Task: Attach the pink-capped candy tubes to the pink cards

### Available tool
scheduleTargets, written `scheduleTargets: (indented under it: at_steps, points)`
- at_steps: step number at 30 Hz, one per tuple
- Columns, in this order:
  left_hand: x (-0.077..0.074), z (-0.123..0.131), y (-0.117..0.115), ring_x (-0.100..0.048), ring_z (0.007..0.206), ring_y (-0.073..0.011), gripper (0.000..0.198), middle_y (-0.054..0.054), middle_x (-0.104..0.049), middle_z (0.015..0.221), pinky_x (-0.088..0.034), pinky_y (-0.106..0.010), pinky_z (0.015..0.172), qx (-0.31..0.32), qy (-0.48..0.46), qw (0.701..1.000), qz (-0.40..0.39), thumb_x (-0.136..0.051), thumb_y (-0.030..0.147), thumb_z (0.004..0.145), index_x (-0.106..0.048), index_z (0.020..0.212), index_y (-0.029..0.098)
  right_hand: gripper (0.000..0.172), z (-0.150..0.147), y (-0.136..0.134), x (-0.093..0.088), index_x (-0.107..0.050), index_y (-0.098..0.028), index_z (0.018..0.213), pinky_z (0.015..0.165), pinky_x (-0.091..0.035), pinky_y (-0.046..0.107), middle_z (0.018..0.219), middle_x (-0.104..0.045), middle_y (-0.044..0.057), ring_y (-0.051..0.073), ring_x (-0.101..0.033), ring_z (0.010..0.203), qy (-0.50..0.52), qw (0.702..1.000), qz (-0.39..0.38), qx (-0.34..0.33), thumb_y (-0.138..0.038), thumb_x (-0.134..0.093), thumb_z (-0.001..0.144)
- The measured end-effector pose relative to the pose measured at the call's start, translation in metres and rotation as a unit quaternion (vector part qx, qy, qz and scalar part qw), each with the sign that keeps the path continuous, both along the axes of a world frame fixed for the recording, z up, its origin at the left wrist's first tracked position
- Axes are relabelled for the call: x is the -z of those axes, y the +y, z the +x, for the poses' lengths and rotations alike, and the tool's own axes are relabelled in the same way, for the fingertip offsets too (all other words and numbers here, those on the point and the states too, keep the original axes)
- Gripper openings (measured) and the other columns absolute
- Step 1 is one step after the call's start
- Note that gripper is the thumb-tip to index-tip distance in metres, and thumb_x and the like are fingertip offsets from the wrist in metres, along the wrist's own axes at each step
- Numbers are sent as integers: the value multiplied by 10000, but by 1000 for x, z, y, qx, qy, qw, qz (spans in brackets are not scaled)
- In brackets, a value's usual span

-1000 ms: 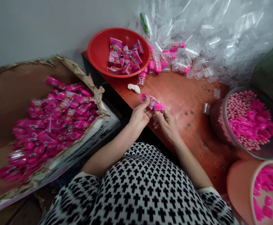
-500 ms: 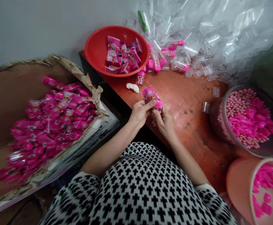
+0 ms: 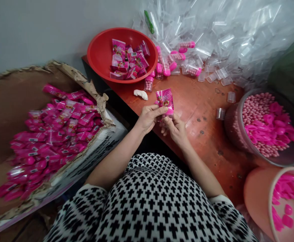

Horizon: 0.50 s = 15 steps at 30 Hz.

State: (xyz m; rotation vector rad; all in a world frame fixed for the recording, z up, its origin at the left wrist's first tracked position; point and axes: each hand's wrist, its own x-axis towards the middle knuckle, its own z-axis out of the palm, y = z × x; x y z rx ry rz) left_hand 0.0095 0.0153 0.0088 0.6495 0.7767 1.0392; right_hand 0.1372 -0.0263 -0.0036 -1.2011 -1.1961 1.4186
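Both hands are closed around one pink printed candy packet point(image 3: 166, 99), held above the front edge of the table. My left hand point(image 3: 149, 117) pinches its left side, the thumb lying across the lower print. At the packet's lower end, my right hand point(image 3: 175, 127) has its thumb and fingers pressed together; what lies inside that end is mostly hidden. Just beyond the hands on the table are a crumpled white scrap point(image 3: 140, 94) and a capped clear tube of pink beads point(image 3: 149, 82).
A red bowl point(image 3: 93, 64) of similar packets stands at the back left. Clear empty tubes point(image 3: 227, 40) are heaped behind. Right are a tub point(image 3: 234, 117) of pink beads and caps and a peach bucket point(image 3: 257, 191). A torn carton point(image 3: 111, 129) full of wrapped packets stands left.
The packet has turned more upright and its printed face shows more fully. Both hands stay on it, with the right fingers slightly shifted at its lower end. The whole view has shifted slightly.
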Motion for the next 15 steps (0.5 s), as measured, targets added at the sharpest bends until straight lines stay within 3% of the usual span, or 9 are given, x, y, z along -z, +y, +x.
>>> scheduleTargets:
  at_steps: [3, 10, 15]
  points:
    - [2, 2, 0, -559, 414, -125, 263, -33, -616, 541, -448, -242, 386, 8, 0, 1000, 8, -796, 325, 649, -638, 593, 122, 286, -1, 0, 2, -524, -220, 859, 404, -459, 182, 636, -598, -61, 67, -560, 451, -37, 999, 25, 30, -500, -580, 863]
    - [-5, -2, 2, -510, 369, -112, 331, 0, -558, 481, -406, -230, 328, 26, 4, 999, -38, -827, 352, 567, -605, 592, 109, 375, -1, 5, 6, -544, -201, 877, 312, -390, 170, 651, -648, -40, 70, -549, 396, 132, 989, -46, -50, -566, -603, 816]
    - [-7, -3, 2, -537, 397, -128, 305, -21, -595, 515, -446, -258, 358, 55, 26, 998, -10, -806, 350, 600, -640, 617, 93, 320, -2, 2, 5, -529, -208, 814, 371, -431, 162, 618, -612, -60, 55, -547, 416, 18, 1000, 14, 14, -518, -599, 843]
